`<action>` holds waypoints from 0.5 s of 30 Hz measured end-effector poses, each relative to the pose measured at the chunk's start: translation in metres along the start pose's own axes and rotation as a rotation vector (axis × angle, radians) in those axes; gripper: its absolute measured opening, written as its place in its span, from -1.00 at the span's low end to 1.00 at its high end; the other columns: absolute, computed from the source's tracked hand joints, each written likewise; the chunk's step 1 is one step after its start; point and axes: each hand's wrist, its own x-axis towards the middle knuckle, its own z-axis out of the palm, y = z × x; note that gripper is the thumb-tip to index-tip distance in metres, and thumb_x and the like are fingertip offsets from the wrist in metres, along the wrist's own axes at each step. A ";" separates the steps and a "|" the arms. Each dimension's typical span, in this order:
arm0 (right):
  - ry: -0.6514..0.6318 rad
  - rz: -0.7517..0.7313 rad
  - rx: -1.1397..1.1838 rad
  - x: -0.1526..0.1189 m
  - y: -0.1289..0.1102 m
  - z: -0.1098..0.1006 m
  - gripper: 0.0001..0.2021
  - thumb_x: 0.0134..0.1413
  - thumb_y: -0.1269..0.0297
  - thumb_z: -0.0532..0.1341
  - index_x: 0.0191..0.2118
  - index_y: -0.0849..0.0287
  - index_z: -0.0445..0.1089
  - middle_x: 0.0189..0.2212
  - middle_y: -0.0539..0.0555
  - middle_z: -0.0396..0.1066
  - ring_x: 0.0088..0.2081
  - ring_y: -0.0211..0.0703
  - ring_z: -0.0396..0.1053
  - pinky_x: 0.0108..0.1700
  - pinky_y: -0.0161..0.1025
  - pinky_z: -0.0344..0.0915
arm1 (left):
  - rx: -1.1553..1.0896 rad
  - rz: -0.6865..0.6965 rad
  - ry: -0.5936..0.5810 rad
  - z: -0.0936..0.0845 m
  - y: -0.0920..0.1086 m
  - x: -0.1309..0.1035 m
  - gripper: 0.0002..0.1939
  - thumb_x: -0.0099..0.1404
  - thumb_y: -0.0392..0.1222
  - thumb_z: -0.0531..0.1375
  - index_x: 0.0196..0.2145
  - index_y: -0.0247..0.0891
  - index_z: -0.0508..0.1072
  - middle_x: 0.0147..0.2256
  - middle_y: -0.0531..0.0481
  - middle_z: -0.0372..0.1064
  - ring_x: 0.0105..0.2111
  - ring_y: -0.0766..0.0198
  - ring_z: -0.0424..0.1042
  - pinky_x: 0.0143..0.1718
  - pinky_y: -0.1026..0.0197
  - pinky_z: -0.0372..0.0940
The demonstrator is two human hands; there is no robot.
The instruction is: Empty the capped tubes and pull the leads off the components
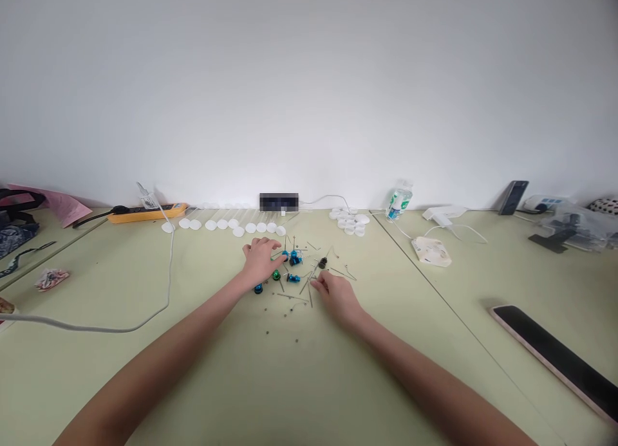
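My left hand (261, 260) reaches in from the left, its thumb and index finger apart. Its thumb tip is at a small shiny blue part (285, 255) with a thin upright metal rod; whether it presses on it I cannot tell. Close by stand more blue parts (295, 258), one also with an upright rod. A green part (276, 275) and a blue part (258, 288) are below this hand. My right hand (340, 298) is closed in a pinch over thin metal rods (310, 296); what is between the fingertips is hidden. A black part (322, 263) lies just beyond it.
Several tiny nuts (267, 333) are scattered in front. White discs on clear sticks (250, 228) line the wall, near white round caps (351, 224). A yellow power strip (147, 213), a white cable (168, 285), a plastic bottle (400, 201) and a phone (550, 353) lie around.
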 end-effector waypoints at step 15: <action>-0.091 -0.078 -0.096 0.000 0.008 0.003 -0.88 0.11 0.43 -0.04 -0.41 0.16 0.16 -0.46 0.05 0.32 -0.44 -0.22 0.22 -0.47 -0.36 0.02 | -0.143 0.007 0.003 -0.002 0.006 0.013 -0.84 0.13 -0.07 0.12 -0.38 -0.17 0.40 -0.34 -0.01 0.42 -0.10 0.05 0.26 -0.08 -0.06 0.01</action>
